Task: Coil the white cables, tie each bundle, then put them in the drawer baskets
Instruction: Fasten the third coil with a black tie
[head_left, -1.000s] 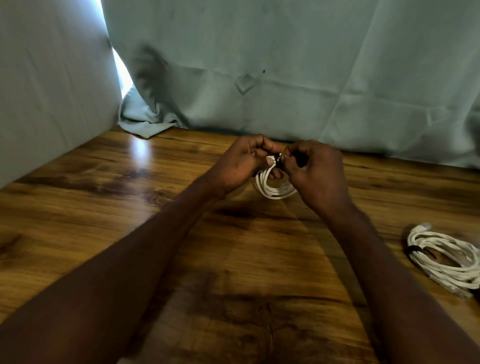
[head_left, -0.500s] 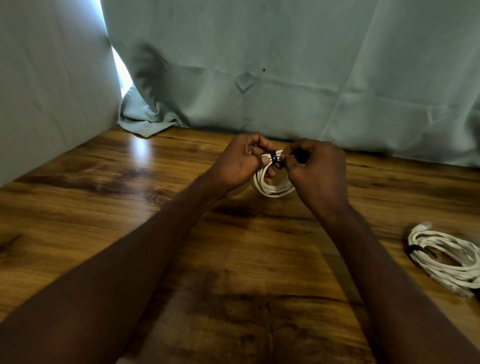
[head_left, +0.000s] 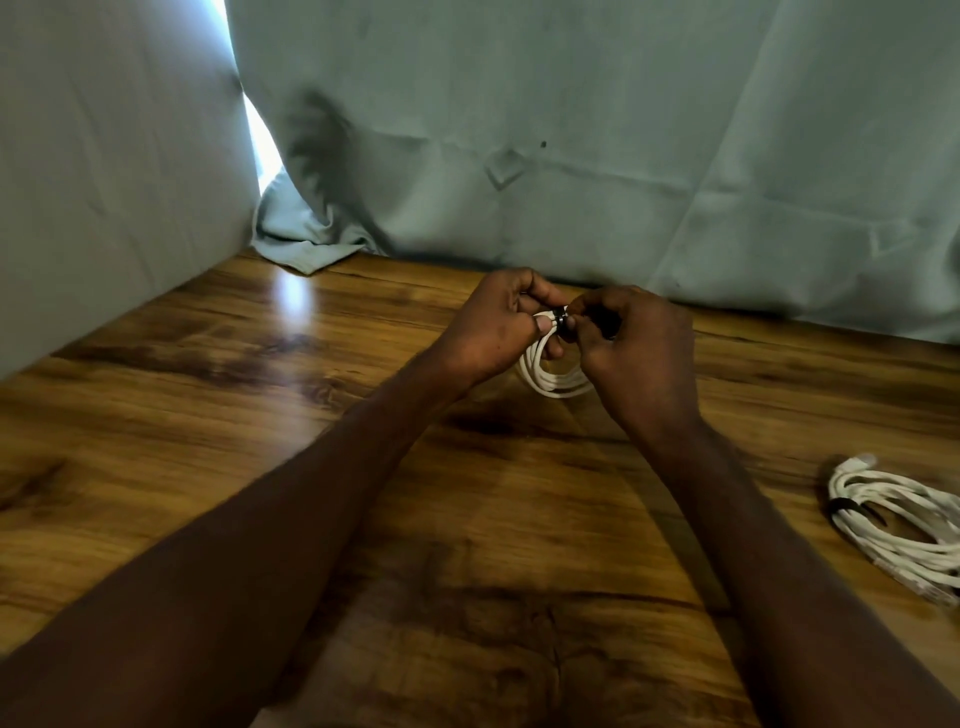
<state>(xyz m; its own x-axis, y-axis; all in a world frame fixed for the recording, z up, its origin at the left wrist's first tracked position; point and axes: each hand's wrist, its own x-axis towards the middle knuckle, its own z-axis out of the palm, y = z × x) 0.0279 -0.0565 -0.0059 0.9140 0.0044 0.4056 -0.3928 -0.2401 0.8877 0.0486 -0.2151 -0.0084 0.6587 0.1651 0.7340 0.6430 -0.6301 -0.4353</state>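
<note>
White cable coil (head_left: 553, 376), small and looped several times, hangs above the far middle of the wooden table (head_left: 260, 415), held up between both hands with its lower loops drooping free of the surface. The left hand (head_left: 498, 327) pinches the top of the coil, thumb pressed on the gathered strands. The right hand (head_left: 636, 343) has its fingers curled in against the same spot, pinching a dark tie (head_left: 561, 315) wrapped around the strands; how far the tie is fastened cannot be told.

The table has a glossy, dark-grained brown top, with a bright patch of reflected light (head_left: 293, 301) near its far left corner. Pale blue-green cloth (head_left: 623, 130) hangs as a backdrop behind the table and along its left side, creased and marked with a dark smudge; one fold spills onto the tabletop at the corner, where a slit of daylight (head_left: 260, 140) shows between the sheets.

A second white cable bundle (head_left: 898, 525) lies flat on the table at the right edge, well apart from the hands, with a dark band (head_left: 844, 505) around its left end.
</note>
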